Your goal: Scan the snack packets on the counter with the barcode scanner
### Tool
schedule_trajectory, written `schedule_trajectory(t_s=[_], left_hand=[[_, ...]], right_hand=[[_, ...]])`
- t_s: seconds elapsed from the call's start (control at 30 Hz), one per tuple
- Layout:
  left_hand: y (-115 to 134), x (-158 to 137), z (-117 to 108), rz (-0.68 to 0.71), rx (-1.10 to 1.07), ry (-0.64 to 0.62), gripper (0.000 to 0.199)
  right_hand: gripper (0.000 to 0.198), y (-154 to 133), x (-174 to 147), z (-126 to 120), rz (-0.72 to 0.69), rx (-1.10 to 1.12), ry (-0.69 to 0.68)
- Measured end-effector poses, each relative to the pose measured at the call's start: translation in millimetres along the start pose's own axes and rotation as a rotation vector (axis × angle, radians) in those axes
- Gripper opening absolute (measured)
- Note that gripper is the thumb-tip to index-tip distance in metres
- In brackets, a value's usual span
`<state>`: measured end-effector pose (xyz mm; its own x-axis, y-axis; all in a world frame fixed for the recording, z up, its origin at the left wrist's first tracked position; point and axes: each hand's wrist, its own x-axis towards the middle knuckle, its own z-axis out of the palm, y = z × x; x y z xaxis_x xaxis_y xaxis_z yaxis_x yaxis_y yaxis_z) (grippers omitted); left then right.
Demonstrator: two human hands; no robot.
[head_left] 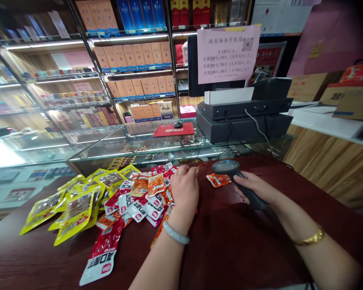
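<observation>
My right hand (254, 187) is closed around the handle of a dark handheld barcode scanner (226, 166). Its head is over the table, right by a small orange snack packet (218, 180) lying flat. My left hand (186, 183), with a pale bangle at the wrist, is at the right side of a heap of snack packets. Its fingers are bent together, and an orange-red sliver of a packet (202, 165) shows at the fingertips. The heap holds several red-and-white packets (137, 209) and orange packets (156, 184). Several yellow-edged bags (78, 207) lie to their left.
A long red-and-white packet (104, 253) lies at the table's front left. Behind the dark red table (230, 249) stands a glass display counter (109, 149) with a mouse (178, 125), a cash drawer (242, 125) and loose cables. Cardboard boxes (308, 86) stand on the right.
</observation>
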<state>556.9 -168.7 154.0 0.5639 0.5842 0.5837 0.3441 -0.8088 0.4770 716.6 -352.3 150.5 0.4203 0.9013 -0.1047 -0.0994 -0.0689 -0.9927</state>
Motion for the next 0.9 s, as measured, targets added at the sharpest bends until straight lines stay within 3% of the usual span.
schedule_trajectory(t_s=[0.13, 0.33, 0.53, 0.9], left_hand=[[-4.7, 2.0, -3.4, -0.086, -0.107, -0.027, 0.026], [-20.3, 7.4, 26.0, -0.090, -0.571, -0.098, 0.018], [-18.2, 8.1, 26.4, -0.021, -0.543, -0.140, 0.021], [-12.7, 5.4, 23.5, 0.081, -0.378, -0.096, 0.024]], right_hand=[[0.040, -12.2, -9.5, -3.3, -0.040, 0.058, 0.015], [0.042, -20.9, -17.4, -6.3, -0.054, 0.064, -0.003], [0.044, -21.2, -19.1, -6.8, -0.006, 0.052, -0.046], [0.043, -15.6, -17.9, -4.8, 0.003, -0.017, -0.121]])
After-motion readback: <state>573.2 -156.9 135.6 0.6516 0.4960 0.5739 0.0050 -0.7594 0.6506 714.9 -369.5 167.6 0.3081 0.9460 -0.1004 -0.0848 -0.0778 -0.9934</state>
